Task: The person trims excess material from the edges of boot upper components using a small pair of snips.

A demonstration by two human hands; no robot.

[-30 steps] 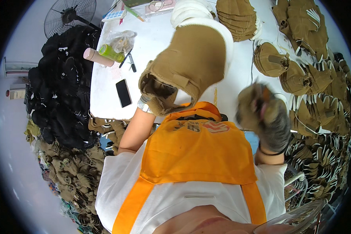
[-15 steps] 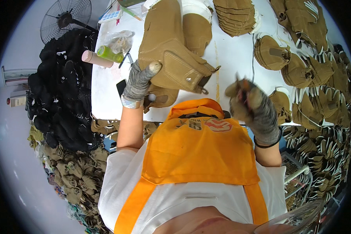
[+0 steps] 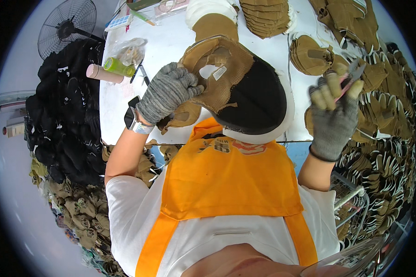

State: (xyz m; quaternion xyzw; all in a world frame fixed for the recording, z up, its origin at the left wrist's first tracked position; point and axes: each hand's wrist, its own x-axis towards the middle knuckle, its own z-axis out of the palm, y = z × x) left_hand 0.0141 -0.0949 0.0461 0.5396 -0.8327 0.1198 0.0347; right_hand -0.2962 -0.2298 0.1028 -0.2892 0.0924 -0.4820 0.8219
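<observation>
Tan cap lowered, gripped by left hand, right hand raising snips

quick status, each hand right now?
Left hand: closed, gripping the tan fabric shoe upper with black lining.
Right hand: closed, holding small pink-handled snips in a finger grip.

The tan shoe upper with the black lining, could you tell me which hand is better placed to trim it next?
Probably the right hand: it holds small snips raised beside the shoe upper, which the left hand grips.
</observation>
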